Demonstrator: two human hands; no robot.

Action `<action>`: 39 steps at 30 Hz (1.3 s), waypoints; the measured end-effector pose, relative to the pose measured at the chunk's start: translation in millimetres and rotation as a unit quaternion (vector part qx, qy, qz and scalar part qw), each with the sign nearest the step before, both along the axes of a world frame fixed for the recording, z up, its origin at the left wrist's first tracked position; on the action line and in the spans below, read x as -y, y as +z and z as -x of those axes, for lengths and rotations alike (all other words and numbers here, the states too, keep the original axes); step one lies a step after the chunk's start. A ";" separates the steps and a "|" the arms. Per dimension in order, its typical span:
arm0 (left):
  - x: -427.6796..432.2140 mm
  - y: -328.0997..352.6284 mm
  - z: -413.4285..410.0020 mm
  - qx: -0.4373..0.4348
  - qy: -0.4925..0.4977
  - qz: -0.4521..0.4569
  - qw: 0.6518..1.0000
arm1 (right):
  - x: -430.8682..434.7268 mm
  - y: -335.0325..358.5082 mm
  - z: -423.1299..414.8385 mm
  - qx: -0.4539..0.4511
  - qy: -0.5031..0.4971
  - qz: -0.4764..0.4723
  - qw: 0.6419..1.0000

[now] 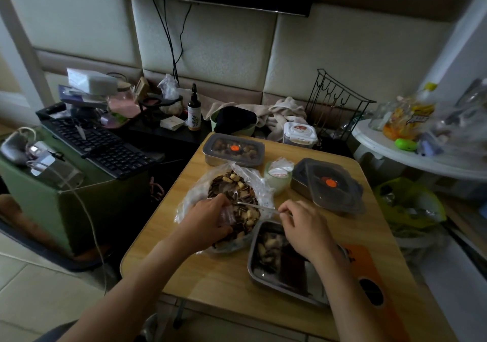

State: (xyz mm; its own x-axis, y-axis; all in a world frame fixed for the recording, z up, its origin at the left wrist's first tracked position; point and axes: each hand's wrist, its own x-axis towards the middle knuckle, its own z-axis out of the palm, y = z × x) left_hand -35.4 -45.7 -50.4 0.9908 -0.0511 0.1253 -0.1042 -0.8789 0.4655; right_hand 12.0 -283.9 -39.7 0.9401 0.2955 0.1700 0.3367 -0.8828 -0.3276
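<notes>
Standing beside this person, I see a black keyboard (105, 144) off to the left, lying on a green box (87, 210) well apart from the wooden table (210, 270).

On the table, near its left edge, a clear plastic bag (259, 187) sits open and spread wide, heaped with a mix of striped seeds and pale nuts (232, 183). The left hand (210, 217) is at the bag's near side, its fingers curled round a bunch of crinkled plastic, holding the mouth open. A metal spoon (253, 205) lies across the heap with its bowl in the seeds and its handle running right, out over the bag's rim. The right hand (305, 228) pinches the end of that handle between thumb and fingertips, the other fingers loosely bent.

Under the right wrist, toward the table's near edge, is an open metal tray (263, 275), touching the bag, with a little of the mix at its left end.

A lidded container (233, 149) stands at the far edge, with a pale green cup (276, 181) just beside the bag. By the right edge is a second container (303, 183) with its lid (332, 186) set askew on top.
</notes>
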 end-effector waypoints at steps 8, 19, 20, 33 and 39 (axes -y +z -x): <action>0.3 -3.0 -0.5 0.022 -0.004 -0.012 1.000 | 6.8 9.0 -0.5 -0.051 -0.082 -0.003 0.995; -9.8 -0.1 -9.7 0.045 0.073 0.014 0.996 | 16.6 29.5 8.1 0.068 0.049 -0.148 0.985; -11.5 -1.2 -9.8 0.047 0.087 0.000 0.995 | 17.1 31.4 7.9 0.073 0.056 -0.197 0.976; -22.8 -0.9 -6.1 0.004 0.228 0.078 0.970 | -53.8 18.7 7.7 -0.059 -0.053 -0.470 0.879; -36.9 -6.6 -11.7 -0.006 0.225 0.108 0.968 | -54.0 30.2 9.6 0.203 0.072 -0.282 0.935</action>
State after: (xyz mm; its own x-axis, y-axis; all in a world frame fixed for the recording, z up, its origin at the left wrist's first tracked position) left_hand -23.7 -8.8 -56.9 0.9082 0.4122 0.0721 0.2737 -0.7156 0.6427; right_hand 2.4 -229.9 -9.5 0.7213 0.1695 0.6716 0.6368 -0.5438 -0.5466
